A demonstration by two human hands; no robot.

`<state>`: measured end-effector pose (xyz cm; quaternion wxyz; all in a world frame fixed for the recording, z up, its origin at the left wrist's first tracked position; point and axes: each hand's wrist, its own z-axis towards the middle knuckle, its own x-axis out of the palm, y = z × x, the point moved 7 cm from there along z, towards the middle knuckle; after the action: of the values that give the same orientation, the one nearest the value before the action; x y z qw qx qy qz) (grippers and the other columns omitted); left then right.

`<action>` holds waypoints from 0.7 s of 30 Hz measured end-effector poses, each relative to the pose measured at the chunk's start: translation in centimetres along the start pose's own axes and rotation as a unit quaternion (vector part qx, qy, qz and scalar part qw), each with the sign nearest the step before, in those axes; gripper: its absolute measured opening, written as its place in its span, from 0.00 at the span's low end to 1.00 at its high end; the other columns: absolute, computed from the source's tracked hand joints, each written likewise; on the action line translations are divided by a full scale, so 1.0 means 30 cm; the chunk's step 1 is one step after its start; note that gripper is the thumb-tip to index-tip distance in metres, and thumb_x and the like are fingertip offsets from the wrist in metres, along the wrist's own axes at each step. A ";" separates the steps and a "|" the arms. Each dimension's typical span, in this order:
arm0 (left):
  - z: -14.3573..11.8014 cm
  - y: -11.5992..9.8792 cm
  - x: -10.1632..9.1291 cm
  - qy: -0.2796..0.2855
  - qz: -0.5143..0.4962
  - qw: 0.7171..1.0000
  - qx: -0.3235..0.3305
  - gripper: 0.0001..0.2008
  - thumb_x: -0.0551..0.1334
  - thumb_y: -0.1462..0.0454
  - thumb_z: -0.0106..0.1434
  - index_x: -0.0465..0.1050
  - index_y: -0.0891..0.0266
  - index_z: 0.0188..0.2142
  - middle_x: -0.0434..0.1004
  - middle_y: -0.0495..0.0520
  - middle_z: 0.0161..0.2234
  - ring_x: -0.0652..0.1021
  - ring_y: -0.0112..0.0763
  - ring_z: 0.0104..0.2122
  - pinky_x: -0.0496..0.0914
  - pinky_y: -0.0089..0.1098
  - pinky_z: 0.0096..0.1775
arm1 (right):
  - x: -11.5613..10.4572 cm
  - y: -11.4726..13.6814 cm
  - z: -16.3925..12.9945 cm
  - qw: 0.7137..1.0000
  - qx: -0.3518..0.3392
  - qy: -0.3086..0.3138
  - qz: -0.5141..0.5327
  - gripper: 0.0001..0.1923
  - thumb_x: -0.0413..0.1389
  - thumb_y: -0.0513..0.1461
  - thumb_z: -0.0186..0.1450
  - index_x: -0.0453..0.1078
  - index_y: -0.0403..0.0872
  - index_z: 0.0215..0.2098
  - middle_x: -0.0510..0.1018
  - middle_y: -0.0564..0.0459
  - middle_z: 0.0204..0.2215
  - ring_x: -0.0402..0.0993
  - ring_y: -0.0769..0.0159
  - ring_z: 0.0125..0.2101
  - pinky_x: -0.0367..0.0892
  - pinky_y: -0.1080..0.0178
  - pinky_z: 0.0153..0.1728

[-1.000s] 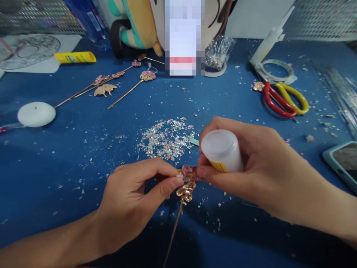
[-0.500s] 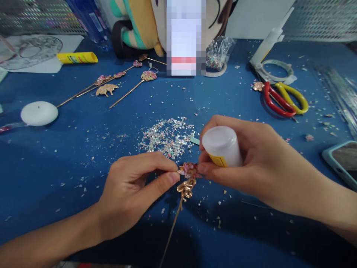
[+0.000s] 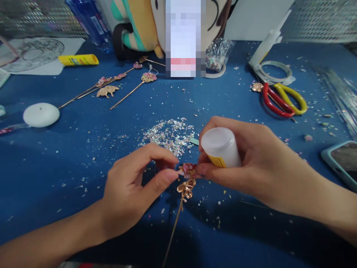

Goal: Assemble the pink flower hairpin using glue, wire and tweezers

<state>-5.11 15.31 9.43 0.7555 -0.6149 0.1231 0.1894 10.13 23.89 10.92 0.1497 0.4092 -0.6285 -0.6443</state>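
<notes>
A gold hairpin [image 3: 186,188] with a pink enamelled flower [image 3: 189,170] at its head is held up over the table, its long stick slanting toward me. My right hand [image 3: 245,160] pinches the flower's right edge between thumb and fingertips. The same hand also grips a small translucent white bottle [image 3: 221,147] with a yellow label, its round base tilted up. At the flower's left edge is my left hand [image 3: 131,190], thumb and index finger parted with nothing visible between them. Behind the hands lies a heap of iridescent flakes [image 3: 170,136].
Other hairpins [image 3: 132,91] and a gold animal-shaped piece [image 3: 107,91] lie back left, near a white candle [image 3: 41,114] and a yellow tube [image 3: 79,60]. Red-and-yellow-handled scissors [image 3: 279,104], a tape roll [image 3: 276,71] and a phone [image 3: 341,163] are at right.
My left index finger has lifted off the flower and spread from the thumb. My right hand keeps its hold on the bottle and hairpin, almost unmoved.
</notes>
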 end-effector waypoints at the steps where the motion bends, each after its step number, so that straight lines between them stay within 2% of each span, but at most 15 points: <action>1: -0.002 -0.012 -0.003 -0.008 0.003 1.000 0.015 0.09 0.66 0.70 0.67 0.79 0.51 0.38 0.85 0.40 0.33 0.82 0.25 0.32 0.76 0.24 0.38 | -0.002 0.000 0.001 1.000 0.002 -0.001 0.001 0.11 0.63 0.31 0.58 0.66 0.49 0.29 0.73 0.62 0.23 0.67 0.73 0.23 0.62 0.70 0.19; 3: -0.005 -0.037 -0.005 -0.017 0.019 0.999 0.043 0.13 0.68 0.73 0.65 0.81 0.50 0.39 0.88 0.39 0.35 0.85 0.24 0.34 0.77 0.24 0.41 | -0.002 0.001 0.001 1.000 0.005 0.002 0.002 0.12 0.63 0.30 0.57 0.66 0.49 0.28 0.72 0.62 0.22 0.66 0.74 0.22 0.61 0.70 0.19; 6: -0.008 -0.062 -0.002 -0.019 0.049 0.996 0.067 0.14 0.67 0.75 0.64 0.81 0.51 0.36 0.90 0.39 0.34 0.87 0.26 0.32 0.80 0.24 0.40 | -0.002 0.003 0.000 1.000 0.004 0.003 0.002 0.12 0.62 0.29 0.57 0.65 0.49 0.28 0.72 0.62 0.22 0.66 0.74 0.22 0.61 0.70 0.19; 11: -0.005 -0.038 -0.011 -0.035 0.087 0.995 0.012 0.13 0.67 0.72 0.63 0.82 0.48 0.32 0.89 0.33 0.30 0.86 0.18 0.30 0.76 0.14 0.37 | 0.003 0.005 -0.006 1.000 0.007 0.007 0.005 0.11 0.62 0.30 0.57 0.66 0.49 0.28 0.72 0.62 0.22 0.66 0.74 0.22 0.61 0.70 0.19; 14: 0.004 0.012 -0.007 -0.036 0.002 0.997 -0.075 0.12 0.69 0.71 0.59 0.83 0.47 0.30 0.88 0.32 0.28 0.85 0.16 0.28 0.74 0.09 0.36 | 0.003 0.008 -0.007 1.000 0.006 0.008 0.004 0.10 0.62 0.31 0.58 0.66 0.49 0.28 0.72 0.62 0.23 0.66 0.74 0.22 0.61 0.70 0.19; 17: 0.012 0.055 0.021 -0.016 -0.133 0.978 -0.157 0.11 0.69 0.72 0.57 0.82 0.51 0.27 0.84 0.36 0.22 0.83 0.18 0.23 0.74 0.10 0.30 | -0.002 0.009 -0.006 1.000 0.001 0.003 0.000 0.10 0.61 0.30 0.57 0.65 0.49 0.28 0.73 0.61 0.23 0.66 0.74 0.22 0.61 0.69 0.19; 21: 0.023 0.069 0.048 0.011 -0.199 0.963 -0.180 0.09 0.67 0.69 0.62 0.76 0.53 0.28 0.83 0.38 0.21 0.82 0.22 0.19 0.77 0.15 0.26 | -0.008 0.010 -0.006 1.000 -0.011 -0.003 -0.005 0.10 0.61 0.30 0.56 0.65 0.49 0.28 0.73 0.61 0.23 0.65 0.73 0.22 0.61 0.69 0.19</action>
<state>-4.76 16.54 7.16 0.6535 -0.7548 -0.0298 0.0476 10.30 23.89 11.29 0.1493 0.4085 -0.6197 -0.6533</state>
